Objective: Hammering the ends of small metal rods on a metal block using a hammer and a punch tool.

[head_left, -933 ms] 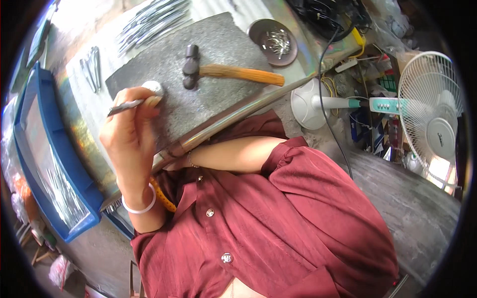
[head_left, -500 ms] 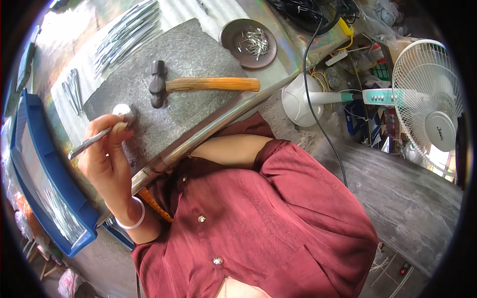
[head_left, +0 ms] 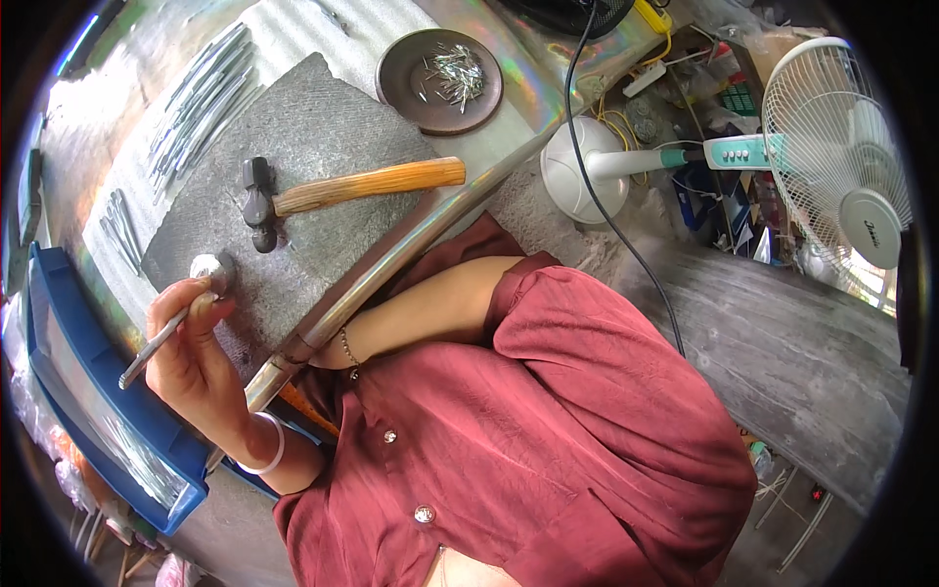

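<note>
My left hand [head_left: 196, 362], with a white bangle at the wrist, pinches a slim grey metal rod [head_left: 156, 344] between thumb and fingers. Its fingertips are beside a short round metal block with a shiny top [head_left: 210, 269] at the left edge of a rough dark stone slab [head_left: 323, 127]; whether they touch the block I cannot tell. On the slab lies a ball-peen hammer [head_left: 367, 186], its wooden handle pointing right. My right forearm [head_left: 421, 308] crosses my body, and a bracelet shows at the wrist. Its hand is hidden at the table's metal edge, fingers out of sight.
Bundles of grey metal strips [head_left: 201, 103] lie behind the slab. A brown dish [head_left: 396, 93] holds small shiny metal pieces. At the left stands a blue tray [head_left: 93, 377] with thin rods. A black cable [head_left: 626, 230] hangs near a white fan [head_left: 836, 147], right of the table.
The whole view has shifted and turned slightly. My right wrist with its bracelet now shows more. My left hand keeps hold of the rod beside the round block; the hammer still lies on the slab.
</note>
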{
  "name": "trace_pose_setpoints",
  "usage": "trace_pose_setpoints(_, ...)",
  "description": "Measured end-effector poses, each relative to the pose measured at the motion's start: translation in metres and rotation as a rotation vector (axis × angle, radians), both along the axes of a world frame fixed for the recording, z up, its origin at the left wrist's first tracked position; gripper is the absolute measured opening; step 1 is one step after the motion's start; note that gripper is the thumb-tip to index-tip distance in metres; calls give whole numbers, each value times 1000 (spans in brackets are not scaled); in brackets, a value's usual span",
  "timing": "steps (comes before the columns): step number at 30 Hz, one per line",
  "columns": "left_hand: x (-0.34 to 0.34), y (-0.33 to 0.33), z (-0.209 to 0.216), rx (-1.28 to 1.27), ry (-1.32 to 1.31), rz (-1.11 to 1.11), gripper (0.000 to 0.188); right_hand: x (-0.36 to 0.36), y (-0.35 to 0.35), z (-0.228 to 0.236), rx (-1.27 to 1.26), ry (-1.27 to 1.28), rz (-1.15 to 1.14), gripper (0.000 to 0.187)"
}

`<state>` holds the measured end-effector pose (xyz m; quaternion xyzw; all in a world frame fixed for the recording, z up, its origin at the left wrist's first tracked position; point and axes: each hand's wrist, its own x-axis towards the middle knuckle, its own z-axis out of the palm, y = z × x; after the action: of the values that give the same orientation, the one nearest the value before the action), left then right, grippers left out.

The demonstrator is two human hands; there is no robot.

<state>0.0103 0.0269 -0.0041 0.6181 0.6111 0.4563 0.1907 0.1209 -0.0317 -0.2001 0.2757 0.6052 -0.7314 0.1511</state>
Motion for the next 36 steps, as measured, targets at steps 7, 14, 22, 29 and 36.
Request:
trace_pose_setpoints(7, -1, 0, 1, -28, -25, 8, 8, 17, 13, 5, -47, 5, 0, 33)
trace_pose_setpoints(14, 2, 3, 8, -36, -38, 17, 7, 17, 25, 23, -77, 54, 29, 33)
trace_pose_setpoints(22, -2, 6, 15, -52, -28, 10, 16, 76, 92, 183, 485, 628, 501, 25)
trace_pose_setpoints(29, -6, 8, 16, 27, 69, 21, 15, 99, 138, 269, 1369, 275, -31, 38)
trace_pose_setpoints(36, -6, 2, 16, -5, 94, 48, 16, 95, 154, 240, 1655, -139, 98, 31)
